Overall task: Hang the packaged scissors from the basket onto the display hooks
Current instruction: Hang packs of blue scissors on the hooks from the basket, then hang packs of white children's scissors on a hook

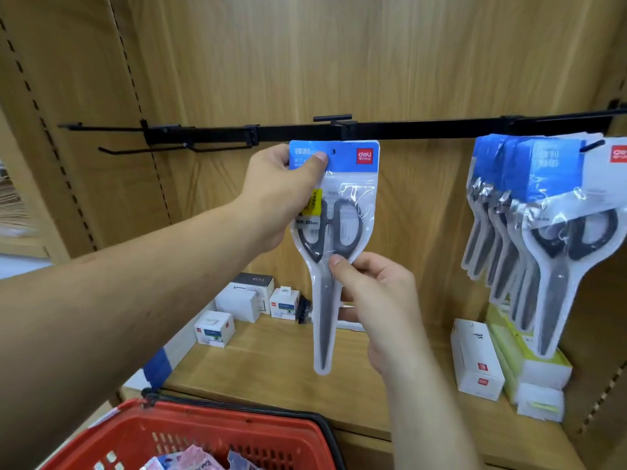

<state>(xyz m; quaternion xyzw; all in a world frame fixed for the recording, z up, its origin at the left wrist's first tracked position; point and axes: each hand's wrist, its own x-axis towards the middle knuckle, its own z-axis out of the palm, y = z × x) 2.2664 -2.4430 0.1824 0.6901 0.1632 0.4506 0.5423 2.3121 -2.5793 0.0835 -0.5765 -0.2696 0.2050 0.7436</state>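
Observation:
A packaged pair of scissors (pixel 342 212), with a blue card top and clear blister, hangs upright just below the black display rail (pixel 407 128). My left hand (pixel 285 195) pinches the card's top left corner, thumb beside the hang hole. My right hand (pixel 376 300) pinches the pack at the blades' upper part. The pack's hole sits just under a centre hook (pixel 334 122) on the rail. Several more packaged scissors (pixel 543 212) hang on a hook at the right. The red basket (pixel 190 435) sits at the bottom left with packs inside.
Two bare black hooks (pixel 142 150) stick out at the rail's left end. On the wooden shelf below stand small white boxes (pixel 237 307) at the left and white and yellow-green boxes (pixel 502 361) at the right. The back panel is wood.

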